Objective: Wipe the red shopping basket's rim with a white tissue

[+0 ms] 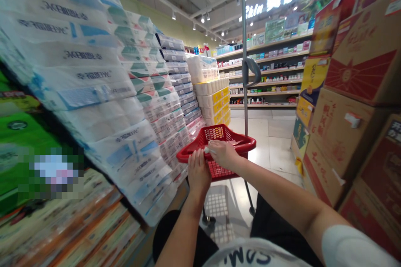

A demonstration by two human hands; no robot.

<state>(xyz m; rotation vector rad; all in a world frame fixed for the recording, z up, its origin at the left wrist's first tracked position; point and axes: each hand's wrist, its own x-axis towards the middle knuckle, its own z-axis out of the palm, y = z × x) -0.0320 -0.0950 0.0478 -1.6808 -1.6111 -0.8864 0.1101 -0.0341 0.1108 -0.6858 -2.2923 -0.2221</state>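
Note:
A red plastic shopping basket cart (224,171) stands in front of me, with a tall grey pole (245,108) rising at its right side. My left hand (199,169) has its fingers wrapped over the near red rim. Just right of it, my right hand (223,154) is closed at the same rim, with a small whitish item (207,149) showing at its fingertips. The hands are close together. Inside the basket, part of a pale pink item shows beyond my right hand.
Tall stacks of wrapped tissue packs (94,54) line the left side. Cardboard cartons (341,129) are piled on the right. A tiled aisle (271,133) runs ahead to shelves (269,73) of small goods. The cart's wheels (208,219) show near my legs.

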